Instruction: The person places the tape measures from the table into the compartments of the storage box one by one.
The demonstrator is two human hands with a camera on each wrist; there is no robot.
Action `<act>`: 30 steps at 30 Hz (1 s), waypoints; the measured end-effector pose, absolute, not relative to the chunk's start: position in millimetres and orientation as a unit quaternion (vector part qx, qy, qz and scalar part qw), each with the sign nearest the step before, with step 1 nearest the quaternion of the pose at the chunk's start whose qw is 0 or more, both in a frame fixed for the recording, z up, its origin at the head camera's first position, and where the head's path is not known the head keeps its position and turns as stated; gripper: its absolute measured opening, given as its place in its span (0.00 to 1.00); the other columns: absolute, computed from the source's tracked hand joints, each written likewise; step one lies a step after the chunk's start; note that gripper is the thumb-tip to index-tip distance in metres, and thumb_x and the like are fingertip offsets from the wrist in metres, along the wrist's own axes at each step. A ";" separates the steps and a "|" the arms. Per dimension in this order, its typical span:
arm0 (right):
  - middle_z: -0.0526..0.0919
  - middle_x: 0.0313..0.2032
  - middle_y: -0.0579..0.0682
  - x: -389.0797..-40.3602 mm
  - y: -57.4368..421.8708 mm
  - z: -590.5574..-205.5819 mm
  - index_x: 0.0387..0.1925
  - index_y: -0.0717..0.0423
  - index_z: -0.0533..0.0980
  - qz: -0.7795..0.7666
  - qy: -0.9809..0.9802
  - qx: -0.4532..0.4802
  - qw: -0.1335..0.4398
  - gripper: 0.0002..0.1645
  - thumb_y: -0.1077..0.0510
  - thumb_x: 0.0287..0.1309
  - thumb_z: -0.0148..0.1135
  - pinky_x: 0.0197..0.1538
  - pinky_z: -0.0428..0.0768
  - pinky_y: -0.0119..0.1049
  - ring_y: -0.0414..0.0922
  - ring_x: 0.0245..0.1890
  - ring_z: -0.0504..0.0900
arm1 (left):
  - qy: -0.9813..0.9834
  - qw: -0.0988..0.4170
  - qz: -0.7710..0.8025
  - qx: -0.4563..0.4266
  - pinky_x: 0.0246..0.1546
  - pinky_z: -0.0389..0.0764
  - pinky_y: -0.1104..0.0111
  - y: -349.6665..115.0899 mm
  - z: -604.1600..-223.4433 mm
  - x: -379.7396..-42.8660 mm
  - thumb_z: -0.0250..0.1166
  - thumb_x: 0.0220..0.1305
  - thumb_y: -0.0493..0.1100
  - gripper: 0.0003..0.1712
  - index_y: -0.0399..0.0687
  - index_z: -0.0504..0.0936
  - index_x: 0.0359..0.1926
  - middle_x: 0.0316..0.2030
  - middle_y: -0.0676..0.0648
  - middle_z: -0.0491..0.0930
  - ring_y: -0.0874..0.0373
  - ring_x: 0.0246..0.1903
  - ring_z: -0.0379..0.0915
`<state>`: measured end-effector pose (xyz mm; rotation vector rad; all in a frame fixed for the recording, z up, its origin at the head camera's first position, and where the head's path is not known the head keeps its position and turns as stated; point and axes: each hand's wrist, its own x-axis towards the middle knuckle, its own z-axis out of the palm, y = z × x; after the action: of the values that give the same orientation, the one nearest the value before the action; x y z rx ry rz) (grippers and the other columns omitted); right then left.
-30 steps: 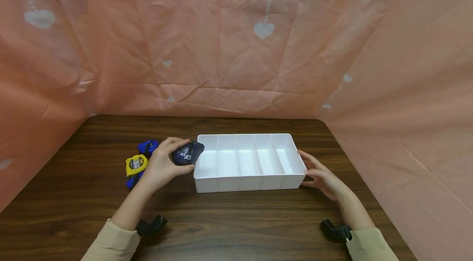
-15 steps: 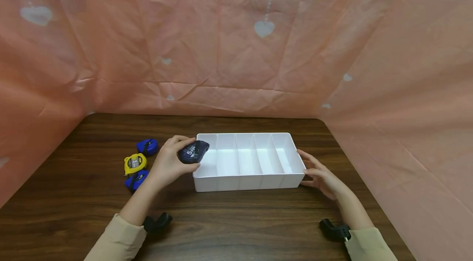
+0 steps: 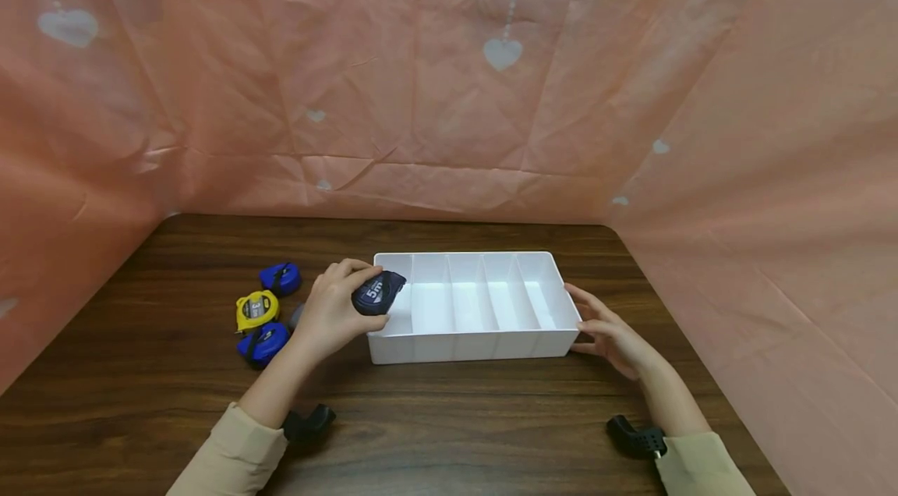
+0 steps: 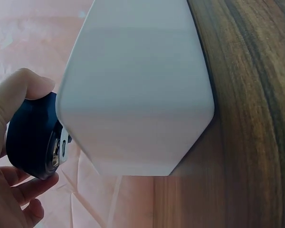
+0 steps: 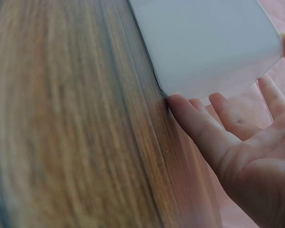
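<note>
My left hand (image 3: 335, 310) grips a dark navy tape measure (image 3: 379, 293) marked 5m, thumb on the near side and fingers on the far side. The tape measure is over the left end of a white box (image 3: 470, 348) with several compartments in a row. In the left wrist view the tape measure (image 4: 32, 135) is beside the box's top rim, above the table. My right hand (image 3: 612, 336) rests against the box's right end. In the right wrist view, its fairly straight fingertips (image 5: 180, 104) touch the box's end wall (image 5: 213, 47).
Left of the box on the wooden table (image 3: 456, 426) lie a blue tape measure (image 3: 281, 278), a yellow one (image 3: 256, 310) and another blue one (image 3: 263, 344). A grey object (image 3: 296, 317) is partly hidden by my left hand. A pink cloth (image 3: 449, 90) hangs behind the table.
My left hand has moved to the right with the tape measure, bringing it over the box's left end. A grey object has come into view behind that hand. My right hand stays put.
</note>
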<state>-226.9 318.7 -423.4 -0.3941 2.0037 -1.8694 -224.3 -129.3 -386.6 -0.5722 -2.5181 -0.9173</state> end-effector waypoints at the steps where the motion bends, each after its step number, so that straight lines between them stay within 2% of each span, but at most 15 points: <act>1: 0.44 0.69 0.68 -226.9 318.8 -423.4 0.75 0.47 0.46 -0.664 0.711 -0.141 0.186 0.39 0.60 0.67 0.47 0.56 0.68 0.60 0.45 0.57 0.69 | -0.902 0.200 -0.324 -0.205 0.42 0.65 0.58 -128.8 -386.8 -224.1 0.80 0.36 0.48 0.39 0.42 0.81 0.54 0.48 0.47 0.75 0.51 0.43 0.67; 18: 0.44 0.69 0.67 -228.1 319.2 -422.8 0.75 0.47 0.45 -0.660 0.715 -0.141 0.186 0.40 0.60 0.67 0.47 0.56 0.66 0.62 0.46 0.57 0.68 | -0.911 0.212 -0.284 -0.213 0.37 0.65 0.60 -124.6 -392.8 -223.5 0.80 0.36 0.50 0.39 0.43 0.82 0.54 0.48 0.45 0.75 0.51 0.42 0.67; 30: 0.43 0.69 0.67 -227.3 319.2 -423.8 0.75 0.47 0.45 -0.662 0.712 -0.143 0.184 0.40 0.61 0.67 0.47 0.56 0.66 0.61 0.45 0.57 0.68 | -0.913 0.211 -0.267 -0.226 0.40 0.67 0.57 -119.1 -396.6 -221.7 0.80 0.37 0.50 0.37 0.44 0.82 0.53 0.50 0.44 0.77 0.51 0.42 0.66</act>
<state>-227.3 319.2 -423.8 -0.4042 2.0087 -1.8677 -221.7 -119.1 -396.6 -0.6269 -2.5367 -0.7428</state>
